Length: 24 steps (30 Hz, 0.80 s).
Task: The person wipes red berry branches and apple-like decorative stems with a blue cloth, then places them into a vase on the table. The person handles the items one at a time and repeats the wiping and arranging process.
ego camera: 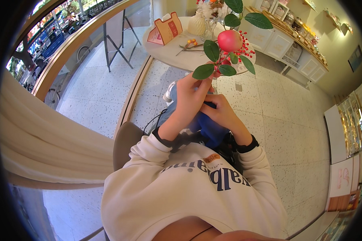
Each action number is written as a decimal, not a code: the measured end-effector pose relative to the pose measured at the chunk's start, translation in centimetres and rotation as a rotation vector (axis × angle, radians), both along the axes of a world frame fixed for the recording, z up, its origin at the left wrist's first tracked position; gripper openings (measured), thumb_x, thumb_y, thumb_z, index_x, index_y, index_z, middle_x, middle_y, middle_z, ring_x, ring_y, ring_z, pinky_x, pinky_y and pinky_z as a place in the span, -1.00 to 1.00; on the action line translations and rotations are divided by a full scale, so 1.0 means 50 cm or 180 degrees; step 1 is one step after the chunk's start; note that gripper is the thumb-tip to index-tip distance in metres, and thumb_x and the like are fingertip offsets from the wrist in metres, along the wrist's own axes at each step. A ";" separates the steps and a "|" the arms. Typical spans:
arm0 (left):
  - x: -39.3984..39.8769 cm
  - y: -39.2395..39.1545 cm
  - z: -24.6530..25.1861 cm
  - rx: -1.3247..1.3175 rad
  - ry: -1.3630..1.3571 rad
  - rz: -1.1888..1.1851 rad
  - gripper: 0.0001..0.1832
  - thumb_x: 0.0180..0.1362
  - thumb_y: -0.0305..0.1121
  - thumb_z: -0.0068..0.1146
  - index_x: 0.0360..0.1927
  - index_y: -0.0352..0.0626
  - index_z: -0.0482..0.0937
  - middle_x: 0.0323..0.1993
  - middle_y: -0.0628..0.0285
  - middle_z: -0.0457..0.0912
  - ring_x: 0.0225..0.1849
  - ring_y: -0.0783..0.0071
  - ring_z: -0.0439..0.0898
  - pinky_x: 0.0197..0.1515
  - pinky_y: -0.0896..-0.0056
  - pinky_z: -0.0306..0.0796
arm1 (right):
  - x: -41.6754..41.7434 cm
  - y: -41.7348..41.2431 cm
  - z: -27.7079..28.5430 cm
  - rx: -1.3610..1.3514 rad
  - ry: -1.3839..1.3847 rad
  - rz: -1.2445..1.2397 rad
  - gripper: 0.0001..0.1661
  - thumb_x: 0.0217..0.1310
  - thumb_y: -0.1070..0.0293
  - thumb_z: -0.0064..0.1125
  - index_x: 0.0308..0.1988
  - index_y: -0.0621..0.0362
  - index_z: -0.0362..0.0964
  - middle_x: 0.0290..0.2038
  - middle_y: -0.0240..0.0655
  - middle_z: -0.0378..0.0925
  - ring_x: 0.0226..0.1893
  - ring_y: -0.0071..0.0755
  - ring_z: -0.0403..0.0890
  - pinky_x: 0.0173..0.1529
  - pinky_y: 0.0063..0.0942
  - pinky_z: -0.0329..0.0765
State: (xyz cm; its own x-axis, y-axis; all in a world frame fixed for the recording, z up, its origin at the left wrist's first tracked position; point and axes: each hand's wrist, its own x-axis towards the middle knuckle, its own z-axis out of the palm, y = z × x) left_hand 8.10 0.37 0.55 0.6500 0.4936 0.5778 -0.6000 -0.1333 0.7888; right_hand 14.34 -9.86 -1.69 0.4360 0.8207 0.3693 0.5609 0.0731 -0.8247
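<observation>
My left hand (190,95) pinches the stem of a leafy branch (211,50) between thumb and fingers. A large pinkish-red, apple-like fruit (230,41) is on the branch among serrated green leaves, with a smaller red fruit (224,62) below it near my fingertips. Just under my left hand is my right hand (222,111), thumb and fingers bent in front of a deep blue cloth (212,128) over my lap. What its fingers close on is hidden. Small red berries (247,49) show behind the big fruit; whether they belong to this branch I cannot tell.
Beyond my hands stands a round pale table (166,55). On it are a house-shaped paper box (168,28) with writing, a cream textured vase (196,24), a glass vase (209,28) and an orange-berry sprig (192,42). A window frame (87,34) and beige curtain (54,141) flank my left.
</observation>
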 end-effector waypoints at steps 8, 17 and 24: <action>0.003 0.016 -0.003 0.1115 -0.0130 -0.0014 -0.54 0.15 -0.51 -0.02 0.16 -0.21 0.29 -0.27 0.17 0.60 -0.28 0.44 0.58 -0.15 0.50 0.39 | 0.035 -0.011 0.018 0.0112 -0.0064 -0.0505 -0.80 0.11 0.39 0.08 -0.31 0.32 0.47 -0.51 -0.32 0.52 -0.45 -0.63 0.45 -0.33 -0.57 0.39; -0.021 0.062 -0.005 0.1385 0.1196 -0.0406 -0.76 0.24 -0.35 -0.17 -0.10 -0.22 0.42 -0.51 0.17 0.56 -0.46 0.41 0.55 -0.32 0.44 0.39 | 0.093 -0.030 0.093 0.0961 0.0571 -0.0893 -0.77 0.21 0.30 0.02 -0.38 0.24 0.46 -0.47 -0.47 0.47 -0.45 -0.70 0.41 -0.31 -0.71 0.34; 0.015 0.122 -0.032 0.1810 0.1221 0.0279 -0.87 0.20 -0.38 -0.20 -0.32 -0.11 0.42 -0.59 0.24 0.57 -0.52 0.17 0.54 -0.42 0.29 0.38 | 0.223 0.014 0.139 0.1034 0.0486 -0.1114 -0.72 0.19 0.21 0.06 -0.35 0.22 0.50 -0.46 -0.47 0.49 -0.46 -0.73 0.43 -0.35 -0.74 0.35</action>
State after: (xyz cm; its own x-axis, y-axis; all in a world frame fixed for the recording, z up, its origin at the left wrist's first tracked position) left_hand 8.83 6.45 -1.04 0.8317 0.2421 0.4996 -0.2606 -0.6244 0.7364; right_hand 25.50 -9.13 5.29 0.7336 0.4688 0.4920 0.4724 0.1687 -0.8651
